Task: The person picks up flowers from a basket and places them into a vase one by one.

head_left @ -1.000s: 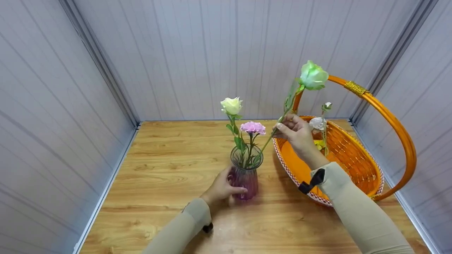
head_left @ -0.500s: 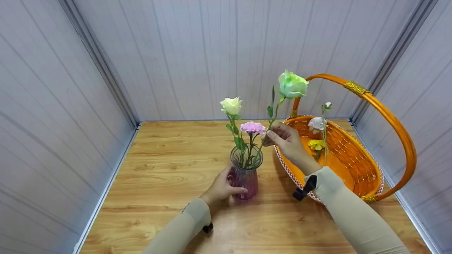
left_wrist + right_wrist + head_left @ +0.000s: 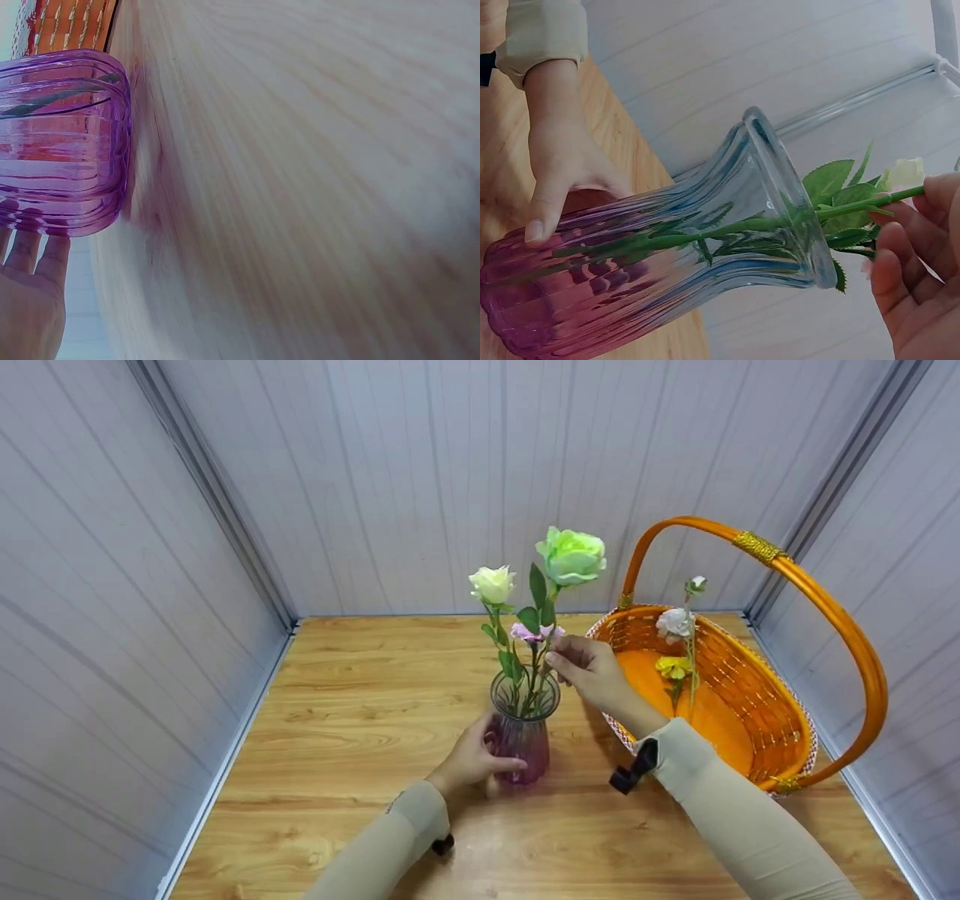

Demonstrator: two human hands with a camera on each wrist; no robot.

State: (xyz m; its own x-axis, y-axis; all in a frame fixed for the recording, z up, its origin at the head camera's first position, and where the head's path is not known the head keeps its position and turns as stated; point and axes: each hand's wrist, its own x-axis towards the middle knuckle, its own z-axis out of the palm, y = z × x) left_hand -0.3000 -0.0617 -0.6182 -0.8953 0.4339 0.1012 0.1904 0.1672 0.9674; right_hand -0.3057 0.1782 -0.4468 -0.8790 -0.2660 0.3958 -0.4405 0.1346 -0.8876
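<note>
Pale panel walls (image 3: pixel 375 472) at back and both sides. Below, wood-grain table (image 3: pixel 337 697). On it at right, orange woven basket (image 3: pixel 739 682) with tall arched handle, gold wrapping on handle, patterned trim around rim. Beige sleeves (image 3: pixel 750 817) in from bottom edge, one per arm. Mid-table, left of basket: ribbed glass vase (image 3: pixel 529 735), upright, clear at top, purple-pink lower down. Gripped low on its left side by left hand (image 3: pixel 469 757), with thumb across near side and fingers against the glass. Up and right of vase rim, right hand (image 3: pixel 596 675), pinching stem of green rose (image 3: pixel 574 556) between thumb and fingertips. In right wrist view, same stem down through vase mouth, lower end inside. Vase touching left hand, below and left of right hand. Green rose head above right hand, leaves just beneath. In vase, to the left: cream rose (image 3: pixel 492 585), well above left hand. Also in vase, just left of right fingertips: pink carnation (image 3: pixel 520 632), partly behind leaves. In basket, beyond right hand: white flower (image 3: pixel 674 624), yellow flower (image 3: pixel 672 667) below it. Smallest: white bud (image 3: pixel 697 583), higher than white flower.
</note>
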